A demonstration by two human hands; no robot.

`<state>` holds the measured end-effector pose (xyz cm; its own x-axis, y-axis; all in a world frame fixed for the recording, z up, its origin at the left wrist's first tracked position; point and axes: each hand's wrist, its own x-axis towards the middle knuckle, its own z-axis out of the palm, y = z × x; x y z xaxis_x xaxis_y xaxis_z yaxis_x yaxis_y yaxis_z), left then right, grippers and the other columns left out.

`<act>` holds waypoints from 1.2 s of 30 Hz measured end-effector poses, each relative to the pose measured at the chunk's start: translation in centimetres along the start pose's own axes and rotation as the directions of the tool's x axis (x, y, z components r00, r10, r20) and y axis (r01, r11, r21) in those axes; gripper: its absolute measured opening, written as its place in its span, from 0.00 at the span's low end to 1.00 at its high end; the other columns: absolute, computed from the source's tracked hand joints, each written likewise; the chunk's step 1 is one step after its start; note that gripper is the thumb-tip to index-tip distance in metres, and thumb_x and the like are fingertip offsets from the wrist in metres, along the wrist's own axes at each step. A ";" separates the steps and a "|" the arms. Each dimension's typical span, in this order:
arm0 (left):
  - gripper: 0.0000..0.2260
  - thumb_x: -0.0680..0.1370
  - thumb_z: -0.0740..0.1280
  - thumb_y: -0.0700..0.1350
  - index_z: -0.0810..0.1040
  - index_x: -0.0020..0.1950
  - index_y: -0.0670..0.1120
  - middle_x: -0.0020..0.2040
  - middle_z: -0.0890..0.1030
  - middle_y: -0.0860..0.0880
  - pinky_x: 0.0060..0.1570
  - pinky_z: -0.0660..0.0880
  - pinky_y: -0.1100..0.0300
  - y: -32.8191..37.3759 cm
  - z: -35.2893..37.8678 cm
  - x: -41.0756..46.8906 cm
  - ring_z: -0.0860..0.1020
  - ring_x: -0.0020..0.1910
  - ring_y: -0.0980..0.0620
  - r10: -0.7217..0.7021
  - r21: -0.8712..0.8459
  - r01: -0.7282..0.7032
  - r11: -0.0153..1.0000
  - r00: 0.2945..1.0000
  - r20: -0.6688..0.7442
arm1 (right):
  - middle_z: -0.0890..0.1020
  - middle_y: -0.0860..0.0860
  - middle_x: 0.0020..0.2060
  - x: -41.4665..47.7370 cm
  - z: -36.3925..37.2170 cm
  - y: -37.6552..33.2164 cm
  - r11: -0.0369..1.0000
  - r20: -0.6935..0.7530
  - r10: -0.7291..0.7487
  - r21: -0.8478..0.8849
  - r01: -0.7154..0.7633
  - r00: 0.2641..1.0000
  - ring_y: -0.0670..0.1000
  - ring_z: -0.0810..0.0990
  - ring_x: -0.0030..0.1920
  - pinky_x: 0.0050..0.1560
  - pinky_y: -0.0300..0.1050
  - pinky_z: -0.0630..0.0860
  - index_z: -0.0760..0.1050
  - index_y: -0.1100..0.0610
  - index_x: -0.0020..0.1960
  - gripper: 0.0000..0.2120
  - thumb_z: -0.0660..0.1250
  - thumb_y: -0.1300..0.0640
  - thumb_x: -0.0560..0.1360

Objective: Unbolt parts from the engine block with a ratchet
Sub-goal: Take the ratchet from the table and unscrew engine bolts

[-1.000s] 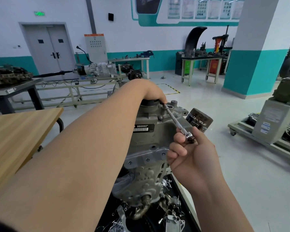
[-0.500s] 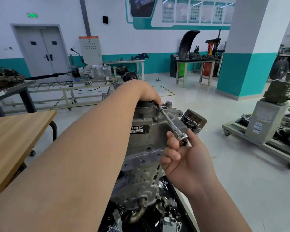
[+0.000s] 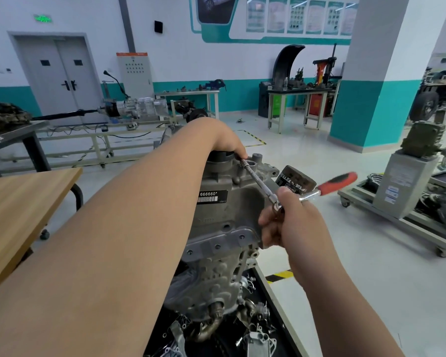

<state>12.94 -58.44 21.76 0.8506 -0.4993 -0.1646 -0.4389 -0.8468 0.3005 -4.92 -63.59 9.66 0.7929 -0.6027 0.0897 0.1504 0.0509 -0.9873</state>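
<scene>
Grey cast engine block, standing upright, black label reading 666660 on the near face. Ratchet with red-and-black handle, blurred, pointing right and slightly up; head gripped in the right hand. Long chrome extension slanting up-left from that head to the block's top edge, far end under the fingers of the left hand.

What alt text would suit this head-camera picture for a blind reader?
A person's right hand grips a red-handled ratchet at its head; an extension bar runs up to the top of a grey engine block, where the left hand touches the bar's far end.
</scene>
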 end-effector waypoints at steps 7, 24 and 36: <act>0.30 0.74 0.70 0.60 0.71 0.69 0.44 0.68 0.71 0.42 0.48 0.68 0.53 -0.1 0.1 -0.1 0.70 0.49 0.44 0.000 -0.005 0.000 1.000 1.000 -0.010 | 0.80 0.46 0.30 1.1 -0.9 -1.4 0.881 -0.044 -0.232 -0.434 0.190 0.972 0.46 0.77 0.29 0.33 0.43 0.72 0.72 0.48 0.50 0.04 0.59 0.51 0.78; 0.22 0.70 0.71 0.61 0.76 0.57 0.48 0.57 0.73 0.47 0.51 0.72 0.51 -0.4 0.4 -0.6 0.74 0.51 0.45 0.018 -0.009 -0.019 1.000 0.997 -0.080 | 0.71 0.47 0.25 -1.4 0.6 -0.3 0.512 0.457 0.269 0.678 -0.528 0.848 0.46 0.64 0.19 0.21 0.37 0.67 0.73 0.57 0.46 0.18 0.55 0.43 0.81; 0.37 0.68 0.74 0.62 0.70 0.71 0.46 0.73 0.66 0.44 0.56 0.68 0.49 -0.4 0.2 0.4 0.70 0.64 0.41 -0.061 -0.042 0.059 0.997 0.997 -0.051 | 0.69 0.47 0.24 -2.0 0.9 -0.1 0.467 0.524 0.292 0.652 -0.597 0.800 0.46 0.63 0.19 0.22 0.36 0.65 0.75 0.58 0.44 0.23 0.54 0.40 0.80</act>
<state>13.44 -58.35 21.37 0.8895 -0.4365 -0.1348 -0.3754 -0.8665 0.3290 -6.01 -61.62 9.73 0.9878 -0.0503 -0.1477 -0.0183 0.9028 -0.4297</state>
